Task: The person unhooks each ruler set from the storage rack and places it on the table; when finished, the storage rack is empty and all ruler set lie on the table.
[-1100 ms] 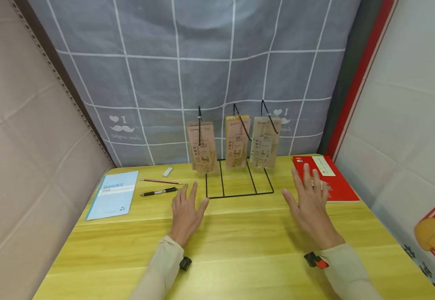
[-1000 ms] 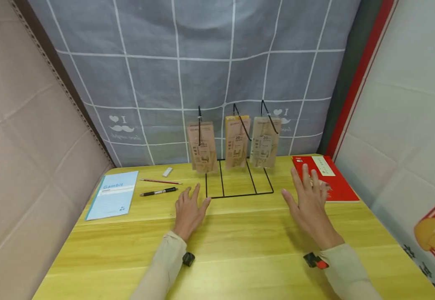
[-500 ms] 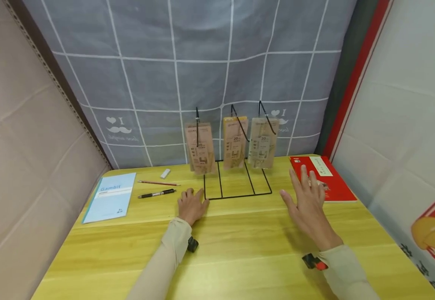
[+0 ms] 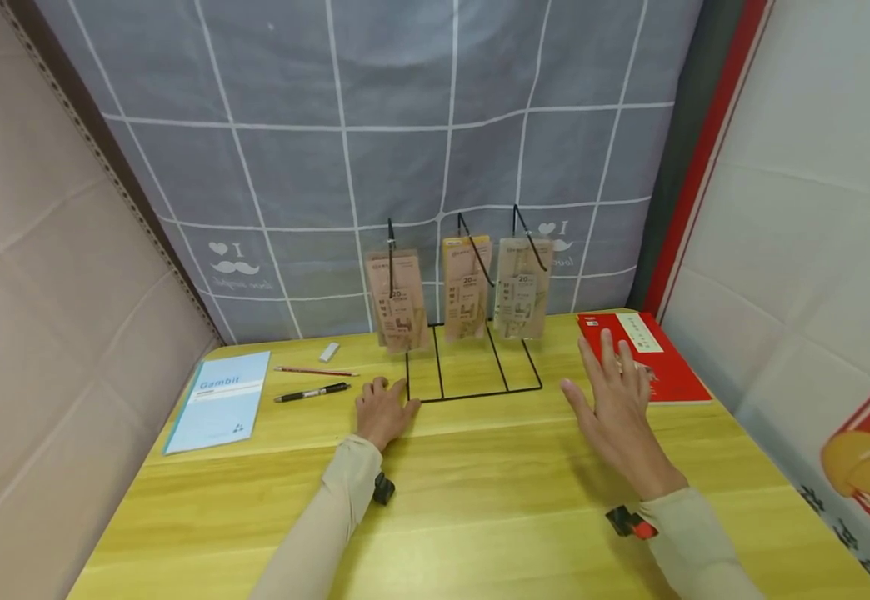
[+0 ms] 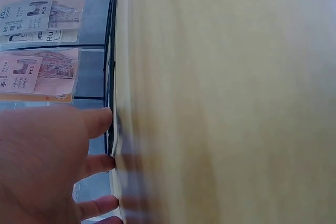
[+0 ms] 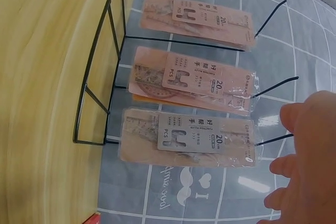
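Black wire rack stands near the back edge of the surface, about midway along, ruler packets hanging from its three hooks. Left hand low at the rack's near left corner, fingers bent, thumb against the wire; cannot tell whether it pinches. Right hand spread wide and holding nothing, raised above the surface beside the red booklet toward the back right corner.

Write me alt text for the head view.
A left hand rests at the near left corner of a black rack hung with packs; the right hand is spread by a red book. At left lie a pen, pencil, eraser and notebook.
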### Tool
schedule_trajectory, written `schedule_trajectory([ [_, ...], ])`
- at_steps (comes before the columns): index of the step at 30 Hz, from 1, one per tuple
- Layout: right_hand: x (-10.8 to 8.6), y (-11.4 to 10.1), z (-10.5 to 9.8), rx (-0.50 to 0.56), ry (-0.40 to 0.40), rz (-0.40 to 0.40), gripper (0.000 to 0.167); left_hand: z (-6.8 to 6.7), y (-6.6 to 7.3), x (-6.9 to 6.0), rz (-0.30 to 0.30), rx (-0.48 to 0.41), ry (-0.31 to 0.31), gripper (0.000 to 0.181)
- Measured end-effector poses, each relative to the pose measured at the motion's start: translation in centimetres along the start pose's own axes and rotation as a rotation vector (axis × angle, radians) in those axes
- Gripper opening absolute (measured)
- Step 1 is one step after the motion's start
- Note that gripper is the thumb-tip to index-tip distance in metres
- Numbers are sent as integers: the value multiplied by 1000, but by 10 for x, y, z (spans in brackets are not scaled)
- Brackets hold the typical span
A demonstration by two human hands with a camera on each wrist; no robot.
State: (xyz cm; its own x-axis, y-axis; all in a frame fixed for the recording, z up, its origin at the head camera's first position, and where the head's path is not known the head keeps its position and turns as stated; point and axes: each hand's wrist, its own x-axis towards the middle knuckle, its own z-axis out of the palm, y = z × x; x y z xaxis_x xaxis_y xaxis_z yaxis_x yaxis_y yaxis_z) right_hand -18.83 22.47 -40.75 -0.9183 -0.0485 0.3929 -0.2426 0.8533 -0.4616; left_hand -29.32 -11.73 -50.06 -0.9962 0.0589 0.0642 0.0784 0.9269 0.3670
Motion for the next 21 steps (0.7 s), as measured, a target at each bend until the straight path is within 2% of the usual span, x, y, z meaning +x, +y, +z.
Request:
schedule_trajectory([
  [3, 5, 1, 1, 15, -18, 0, 77, 0, -1, 0, -5, -3, 3, 54],
  [6, 19, 5, 1, 37, -41, 6, 75, -2, -1, 1, -10, -7, 2, 54],
  [10, 48, 15, 1, 78, -80, 22, 69, -3, -2, 1, -20, -14, -9, 54],
  [14, 78, 25, 1, 106, -75, 41, 60, -3, -2, 1, -34, -11, -34, 55],
  [17, 102, 32, -1, 149, -63, 84, 56, -3, 0, 2, -39, -1, -51, 55],
  [21, 130, 37, -2, 249, -68, 151, 58, -4, 2, 4, -38, 9, -55, 55],
])
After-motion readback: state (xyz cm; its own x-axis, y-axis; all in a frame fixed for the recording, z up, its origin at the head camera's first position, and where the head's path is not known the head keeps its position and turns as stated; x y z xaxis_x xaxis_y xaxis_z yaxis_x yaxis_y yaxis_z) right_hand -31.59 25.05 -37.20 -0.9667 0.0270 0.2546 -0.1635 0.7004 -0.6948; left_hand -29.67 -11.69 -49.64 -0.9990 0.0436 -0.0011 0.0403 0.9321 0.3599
